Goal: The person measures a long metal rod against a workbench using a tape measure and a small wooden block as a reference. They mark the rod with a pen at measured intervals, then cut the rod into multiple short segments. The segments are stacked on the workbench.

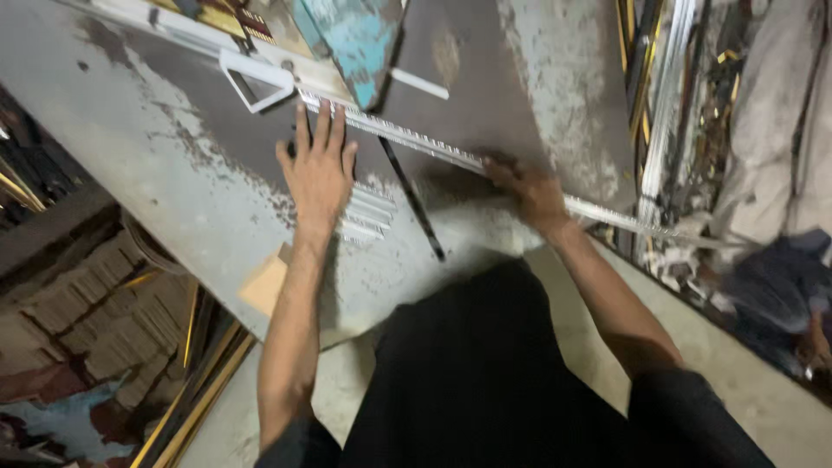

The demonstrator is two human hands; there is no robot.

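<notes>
A long silver ribbed moulding strip (416, 143) lies diagonally across a worn grey work table (156, 147), running from the upper left to the lower right. My left hand (319, 169) rests flat on the table with fingers spread, its fingertips touching the strip's near edge. My right hand (530, 192) is closed around the strip further right. A thin dark rod or slot (412, 201) crosses the table between my hands. Short silver strip pieces (368, 212) lie just right of my left wrist.
A white triangular guide (253, 80) sits at the strip's upper end. A turquoise painted board (360, 35) leans beyond it. Bundles of gold and silver mouldings (660, 95) stand at the right. Gold-edged lengths (195, 381) and stacked brown material (78, 303) lie at the lower left.
</notes>
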